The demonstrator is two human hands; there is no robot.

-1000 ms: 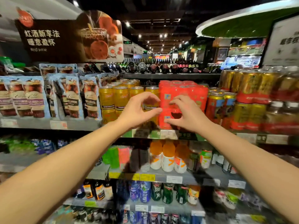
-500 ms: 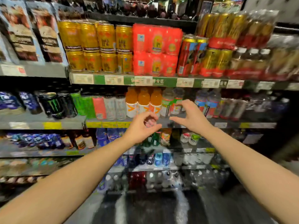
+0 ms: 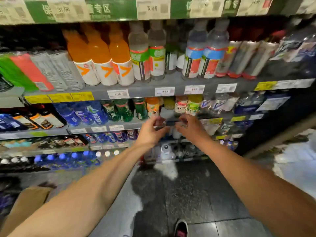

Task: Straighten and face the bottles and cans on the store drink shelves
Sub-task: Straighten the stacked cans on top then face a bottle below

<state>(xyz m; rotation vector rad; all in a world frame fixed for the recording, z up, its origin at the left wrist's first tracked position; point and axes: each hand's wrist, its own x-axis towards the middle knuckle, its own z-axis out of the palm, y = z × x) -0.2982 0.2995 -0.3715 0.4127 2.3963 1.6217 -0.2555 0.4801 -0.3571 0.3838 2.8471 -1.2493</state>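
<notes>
Head view: my left hand [image 3: 150,132] and right hand [image 3: 193,129] meet before the shelf [image 3: 133,124], fingers curled; I cannot tell what they grip.

i see bottles packed shoulder to shoulder on the orange bottle shelf [image 3: 171,83], no gap for fingers. one open slot [image 3: 168,112] sits a shelf lower between the small bottles; the floor [image 3: 196,194] below is clear

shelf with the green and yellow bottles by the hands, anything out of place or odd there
One gap stands out: between the orange-labelled bottle and the pink-labelled bottle, a yellow bottle sits further back than its neighbours. Both hands, left and right, are just below it. Blur hides finer detail.
</notes>
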